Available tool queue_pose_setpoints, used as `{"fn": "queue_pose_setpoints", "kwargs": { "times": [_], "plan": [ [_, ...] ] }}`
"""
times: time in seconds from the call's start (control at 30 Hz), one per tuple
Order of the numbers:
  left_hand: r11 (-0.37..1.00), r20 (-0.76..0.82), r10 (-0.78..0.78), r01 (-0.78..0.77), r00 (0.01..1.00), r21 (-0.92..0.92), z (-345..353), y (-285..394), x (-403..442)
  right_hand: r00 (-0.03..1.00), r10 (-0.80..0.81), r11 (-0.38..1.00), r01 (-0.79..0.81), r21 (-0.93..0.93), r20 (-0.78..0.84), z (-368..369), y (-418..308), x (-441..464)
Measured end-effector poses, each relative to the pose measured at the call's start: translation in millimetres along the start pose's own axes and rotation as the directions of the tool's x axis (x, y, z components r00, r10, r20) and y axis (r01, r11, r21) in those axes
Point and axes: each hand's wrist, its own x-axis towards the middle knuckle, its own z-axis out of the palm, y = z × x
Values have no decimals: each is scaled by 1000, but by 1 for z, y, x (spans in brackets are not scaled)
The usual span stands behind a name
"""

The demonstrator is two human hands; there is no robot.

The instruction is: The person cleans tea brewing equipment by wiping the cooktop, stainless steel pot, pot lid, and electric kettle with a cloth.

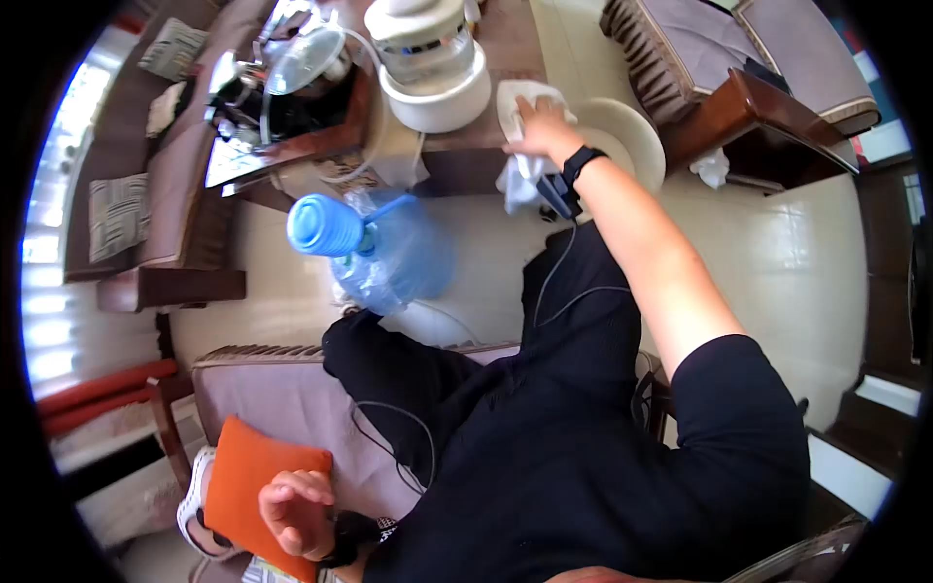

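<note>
The counter (510, 39) runs off the top of the view; a tray of glassware stands at its left, blurred. The blue water bottle (418, 257) stands before the counter, its lower part hard to make out. The pale round basin (632, 131) lies right of the counter edge, partly covered by the forearm. The clear vessel (442, 68) sits in a white base, its top cut off. The orange cushion (253, 471) rests on the sofa, partly behind the left grip (296, 510), which is half open, fingers loosely curled, with nothing visible in it. The white cloth (513, 95) is at the counter edge, beneath the right grip (533, 121). Its fingers are spread; the palm is hidden, so whether it pinches the cloth cannot be told.
</note>
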Motion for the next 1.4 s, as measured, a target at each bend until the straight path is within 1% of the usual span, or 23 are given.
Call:
{"fn": "queue_pose_setpoints", "kwargs": {
  "times": [0.1,0.2,0.23,0.33,0.43,0.5,0.67,0.7,0.77,0.83,0.87,0.93,1.0,1.07,1.1,1.17,1.2,1.23,1.27,1.3,1.33,1.37,1.4],
  "plan": [
    [983,-58,136,-128,989,129,19,47,-22,991,104,993,-109,-48,-88,12,-5,-6],
    [971,-71,207,-197,976,133,40,53,-42,916,229,969,-184,164,-328,57,-4,8],
    [978,-59,200,-195,978,80,46,50,-47,896,212,977,-189,97,-391,56,-12,-2],
    [973,-89,139,-119,986,200,81,44,-60,927,24,996,-55,-71,-374,36,-22,-39],
    [951,-150,86,-36,985,308,92,47,-74,901,146,987,-103,126,-408,38,-31,-40],
    [938,-202,76,-1,976,348,92,50,-81,931,68,996,-87,-36,-359,40,-35,-42],
    [932,-177,85,-16,981,361,106,53,-76,941,19,996,-45,-70,-337,62,-82,-26],
    [932,-191,89,-14,978,362,109,53,-74,951,-90,990,53,-130,-297,51,-94,-43],
    [919,-151,73,-8,986,393,116,52,-72,968,-48,975,100,200,-246,61,-116,-48],
    [925,-153,70,-6,986,380,119,46,-73,948,-290,919,314,237,-132,87,-119,-58],
    [939,-154,39,16,987,345,118,41,-72,956,-289,902,287,323,-42,82,-123,-74],
    [963,-151,-46,84,987,256,117,25,-64,988,-154,769,119,628,2,104,-122,-85],
    [947,-123,-181,206,976,246,116,6,-47,997,20,661,-73,747,79,117,-112,-94],
    [904,-35,-307,302,951,303,122,-16,-18,959,130,49,-259,965,251,135,-95,-97],
    [874,15,-359,330,933,357,129,-28,0,923,117,-285,-322,903,367,138,-87,-95],
    [859,166,-477,419,863,294,135,-63,37,881,72,-632,-322,705,467,146,-58,-87],
    [845,236,-530,486,814,221,138,-86,56,959,135,-781,-52,622,250,159,-43,-83],
    [819,307,-572,554,761,150,144,-109,76,928,164,-838,-48,544,333,135,-30,-95],
    [754,267,-636,656,724,18,157,-130,96,923,86,-912,-79,402,376,136,-11,-92],
    [669,233,-699,733,677,-123,170,-152,115,876,132,-937,-42,346,463,88,-14,-108],
    [558,222,-763,792,607,-249,172,-189,131,997,-50,-991,-57,119,58,176,20,-86],
    [434,226,-815,821,533,-372,171,-232,147,907,-222,-969,-245,-19,-359,264,54,-63],
    [426,226,-817,819,531,-383,174,-274,163,998,-30,-997,-26,69,-50,169,24,-90]
  ]
}}
